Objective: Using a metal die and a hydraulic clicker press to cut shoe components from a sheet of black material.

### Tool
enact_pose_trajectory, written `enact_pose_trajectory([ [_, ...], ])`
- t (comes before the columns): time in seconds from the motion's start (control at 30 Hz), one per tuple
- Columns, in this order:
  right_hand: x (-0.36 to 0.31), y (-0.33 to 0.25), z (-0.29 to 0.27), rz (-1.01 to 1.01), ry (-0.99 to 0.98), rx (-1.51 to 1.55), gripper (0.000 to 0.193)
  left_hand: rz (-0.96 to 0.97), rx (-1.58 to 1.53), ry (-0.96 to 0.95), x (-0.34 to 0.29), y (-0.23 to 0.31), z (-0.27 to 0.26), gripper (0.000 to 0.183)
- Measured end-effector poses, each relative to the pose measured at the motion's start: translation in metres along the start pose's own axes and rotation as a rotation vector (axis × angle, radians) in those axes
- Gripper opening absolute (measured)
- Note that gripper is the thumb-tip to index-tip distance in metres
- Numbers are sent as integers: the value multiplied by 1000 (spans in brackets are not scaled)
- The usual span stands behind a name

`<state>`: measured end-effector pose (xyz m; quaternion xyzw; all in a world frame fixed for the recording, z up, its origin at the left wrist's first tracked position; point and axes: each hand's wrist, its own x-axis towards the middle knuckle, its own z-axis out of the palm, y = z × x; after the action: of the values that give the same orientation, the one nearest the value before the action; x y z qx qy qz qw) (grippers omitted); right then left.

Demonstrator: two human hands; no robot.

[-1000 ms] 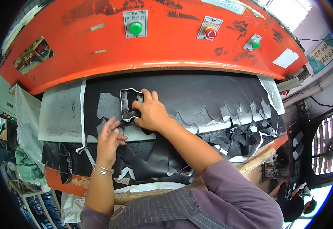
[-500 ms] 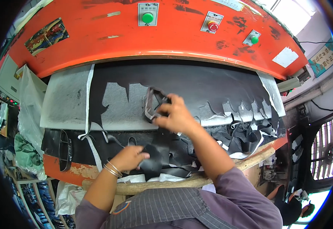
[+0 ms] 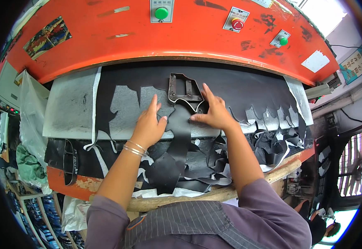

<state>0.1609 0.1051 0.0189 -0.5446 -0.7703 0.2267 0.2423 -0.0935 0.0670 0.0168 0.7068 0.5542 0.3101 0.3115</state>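
Note:
A metal cutting die [image 3: 186, 98] with an irregular outline and inner cross-bars rests on the cut edge of a black leather-like sheet [image 3: 239, 85]. My right hand [image 3: 215, 113] is open beside the die's right side, index finger by its edge and thumb pointing left below it; whether they touch is hard to tell. To the left and lower, my left hand [image 3: 149, 126] is open, fingers stretched upward, apart from the die. Between my hands, a black cut strip [image 3: 176, 145] hangs down over the front edge of the pale cutting board [image 3: 71, 108].
An orange machine beam [image 3: 127, 39] with a red button [image 3: 237, 24] and green buttons [image 3: 161, 13] spans the far side. Black offcuts [image 3: 272, 145] heap at the front right. Another die [image 3: 69, 162] stands at the front left. A wooden pole [image 3: 214, 195] runs along the near edge.
The die has moved right and away from me, turned, and left my right hand's grip. My left hand has let go of the black scrap and risen toward the board.

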Motion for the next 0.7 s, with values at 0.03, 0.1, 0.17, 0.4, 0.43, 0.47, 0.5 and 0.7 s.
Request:
enact_pose_trajectory([
  [0.03, -9, 3, 4, 51, 5, 23, 107, 24, -17, 25, 8, -5, 11, 75],
  [0.1, -12, 8, 16, 30, 51, -68, 101, 20, 24, 4, 20, -17, 25, 77],
  [0.17, -14, 10, 16, 26, 107, -174, 95, 97, -69, 35, 33, -15, 34, 78],
  [0.4, -13, 19, 20, -55, 235, -170, 86, 165, 116, -15, 39, -19, 34, 78],
  [0.43, -13, 16, 19, -51, 230, -181, 82, 167, 128, -13, 39, -19, 34, 77],
  [0.47, -14, 14, 19, -47, 224, -193, 77, 163, 128, -17, 38, -21, 35, 77],
  [0.5, -14, 13, 20, -44, 220, -190, 77, 195, 164, 15, 36, -24, 35, 76],
  [0.7, -9, 16, 19, -83, 272, -214, 76, 201, 213, 62, 42, -12, 38, 73],
])
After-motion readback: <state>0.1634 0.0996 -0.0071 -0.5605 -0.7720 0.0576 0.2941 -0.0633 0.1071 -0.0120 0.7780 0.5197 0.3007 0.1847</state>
